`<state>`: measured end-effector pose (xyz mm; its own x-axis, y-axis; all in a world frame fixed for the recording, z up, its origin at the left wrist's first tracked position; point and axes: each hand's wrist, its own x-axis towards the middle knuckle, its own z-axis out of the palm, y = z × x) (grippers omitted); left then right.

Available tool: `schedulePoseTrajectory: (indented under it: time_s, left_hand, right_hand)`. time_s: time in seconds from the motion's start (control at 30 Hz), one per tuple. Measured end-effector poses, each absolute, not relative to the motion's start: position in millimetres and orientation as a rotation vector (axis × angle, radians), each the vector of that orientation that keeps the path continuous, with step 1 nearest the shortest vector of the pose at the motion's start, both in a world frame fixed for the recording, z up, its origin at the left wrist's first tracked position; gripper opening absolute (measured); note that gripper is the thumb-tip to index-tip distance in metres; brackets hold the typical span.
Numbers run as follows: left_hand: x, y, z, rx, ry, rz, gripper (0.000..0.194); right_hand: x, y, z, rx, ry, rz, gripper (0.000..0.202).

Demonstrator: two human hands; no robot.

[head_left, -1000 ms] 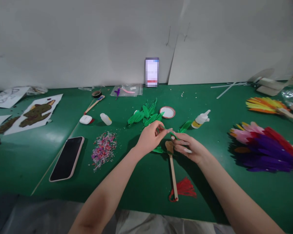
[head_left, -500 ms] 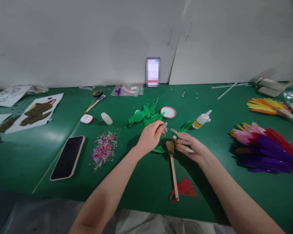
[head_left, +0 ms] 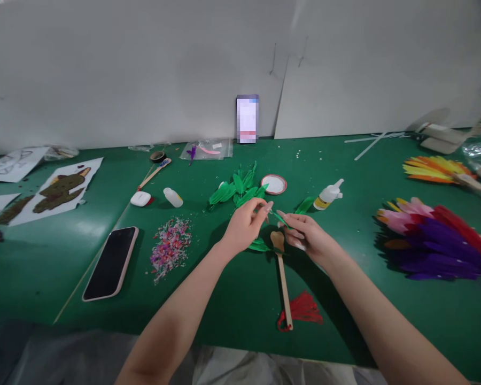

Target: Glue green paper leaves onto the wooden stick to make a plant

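Observation:
My right hand (head_left: 310, 235) pinches a slim green feather (head_left: 281, 218) between thumb and fingers. At the feather's thin end, my left hand (head_left: 244, 224) is closed in a pinch. Just below the hands lies a wooden stick with a wider, brownish head (head_left: 284, 291), a red tassel (head_left: 305, 308) at its lower end. One green feather (head_left: 260, 245) touches or lies beside that head on the left. Beyond my left hand is a pile of green feathers (head_left: 240, 184). Another green feather (head_left: 305, 205) rests by a white glue bottle with a yellow label (head_left: 327, 196).
A round white lid (head_left: 274, 184) lies behind the hands. To the left are a phone (head_left: 111, 263), colourful scraps (head_left: 171, 247), a small white bottle (head_left: 172, 197) and a white case (head_left: 141, 199). Purple, red and pink feathers (head_left: 436, 246) and a yellow-orange feather fan (head_left: 436, 171) lie right.
My right hand has turned slightly, its fingers now closer together along the green feather. My left hand keeps its pinch. The whole view has shifted a little.

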<state>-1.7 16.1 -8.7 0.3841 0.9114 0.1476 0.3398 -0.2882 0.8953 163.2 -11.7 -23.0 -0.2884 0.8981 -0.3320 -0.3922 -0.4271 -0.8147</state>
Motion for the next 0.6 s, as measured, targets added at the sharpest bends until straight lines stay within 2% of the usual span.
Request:
schedulePoseTrajectory:
  time_s: [0.27,0.6]
  left_hand:
    - [-2.6,18.3,-10.1,1.798,1.093,0.840,0.024]
    - [-1.5,17.5,-6.1,1.713,1.048,0.879,0.025]
  right_hand:
    - [154.8,-14.0,-19.1,-1.232,-1.046,1.381,0.040]
    - [153.6,-16.6,-19.5,-1.267,-1.146,1.196,0.035]
